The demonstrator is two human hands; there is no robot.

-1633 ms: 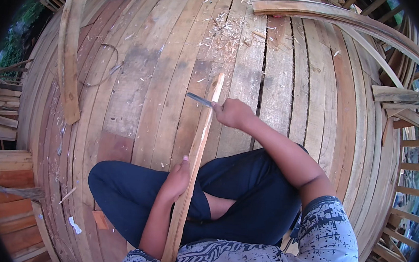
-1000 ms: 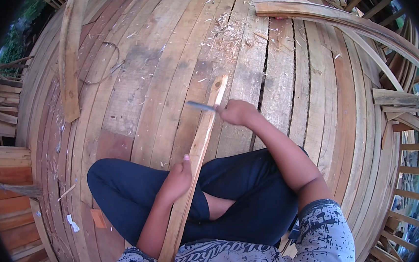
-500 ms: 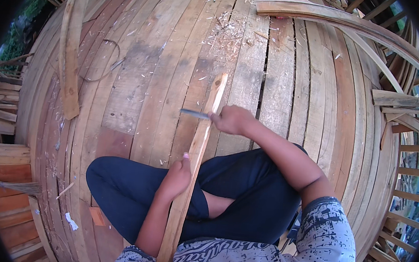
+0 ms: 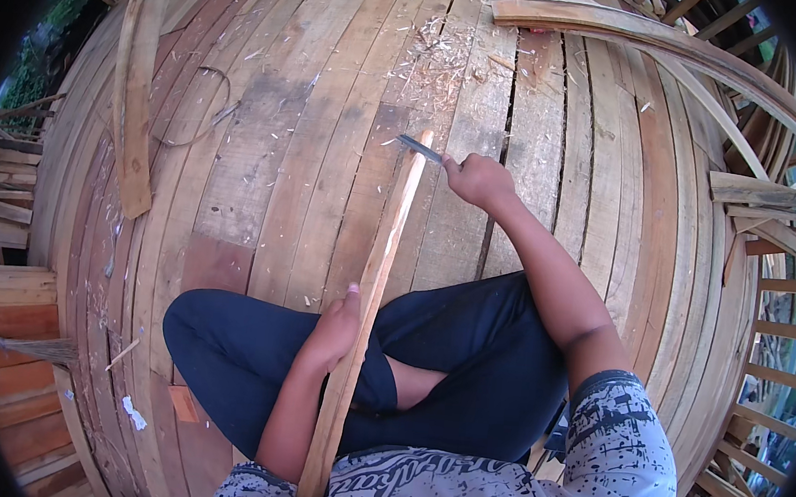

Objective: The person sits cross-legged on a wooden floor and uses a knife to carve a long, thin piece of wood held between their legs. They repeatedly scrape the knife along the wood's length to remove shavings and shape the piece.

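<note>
A long, narrow wooden strip runs from against my body, over my crossed legs, out to the floor in front. My left hand is closed around its middle, with the thumb lying up along the side. In my right hand is a knife, its handle hidden in the fist. The grey blade points left and lies across the strip near its far end. A pale, freshly cut face shows along the strip's upper right edge.
Wood shavings lie heaped on the plank floor beyond the strip. A long board lies at the left and a curved beam at the far right. A bundle of thin twigs sits at the left, a thin loop farther off.
My right hand has moved the knife away from me along the strip, from its upper middle to near its far end. My left hand stays at about the same place.
</note>
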